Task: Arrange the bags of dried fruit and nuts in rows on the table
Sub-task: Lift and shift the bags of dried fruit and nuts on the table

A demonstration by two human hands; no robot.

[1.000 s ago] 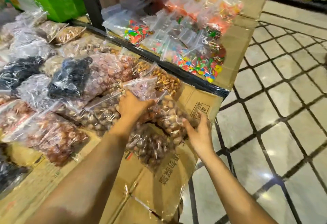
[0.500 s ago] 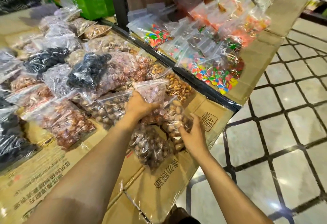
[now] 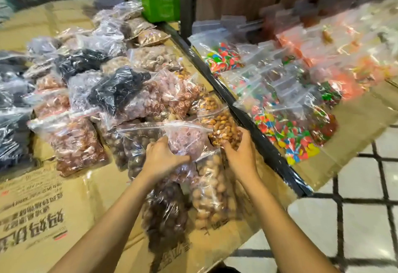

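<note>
Several clear zip bags of nuts and dried fruit lie on a table covered with flattened cardboard [image 3: 53, 203]. My left hand [image 3: 163, 158] grips a bag of pinkish nuts [image 3: 187, 141] near the table's right side. My right hand [image 3: 239, 150] is closed on the lower end of a bag of golden-brown nuts [image 3: 224, 126] beside it. Below my hands lie a bag of dark brown nuts [image 3: 165, 214] and a bag of pale round nuts [image 3: 213, 193]. A reddish nut bag [image 3: 75, 143] lies to the left, and black dried fruit bags [image 3: 116, 89] sit further back.
A black bar [image 3: 247, 121] divides this table from a second cardboard surface holding bags of colourful candy [image 3: 288, 134]. A green box [image 3: 159, 3] of biscuits stands at the back. Tiled floor [image 3: 355, 218] lies to the right, past the table's edge.
The view has shifted so the table looks larger and nearer. My right hand moved up from the pale nut bag to the golden-brown nut bag. My left hand stays on the pinkish bag.
</note>
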